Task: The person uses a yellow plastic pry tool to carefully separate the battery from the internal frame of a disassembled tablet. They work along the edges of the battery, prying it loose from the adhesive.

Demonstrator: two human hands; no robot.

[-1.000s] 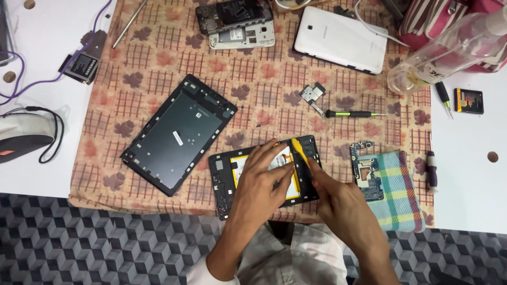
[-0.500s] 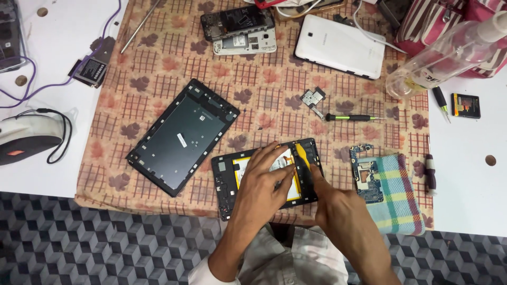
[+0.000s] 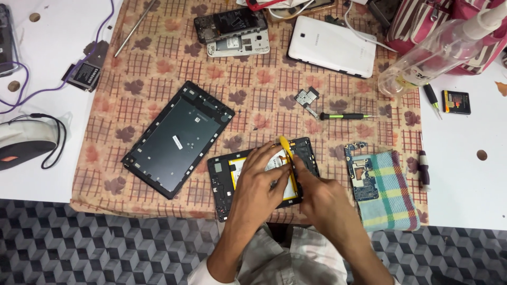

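Two hands (image 3: pixel 264 182) (image 3: pixel 322 198), one pry tool (image 3: pixel 285 145), three tablets (image 3: pixel 231 179) (image 3: pixel 177 138) (image 3: pixel 331 46), two phones (image 3: pixel 230 22) (image 3: pixel 237 46), three screwdrivers (image 3: pixel 346 115) (image 3: pixel 431 97) (image 3: pixel 423 166), two batteries (image 3: pixel 456 102) (image 3: pixel 84 75), one bottle (image 3: pixel 438 50).

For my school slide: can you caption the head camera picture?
Two hands, left hand and right hand, pry an opened tablet with a yellow tool.

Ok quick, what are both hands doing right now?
Left hand: open, fingers pressing flat on the opened tablet.
Right hand: closed, gripping a yellow pry tool at the tablet's battery.
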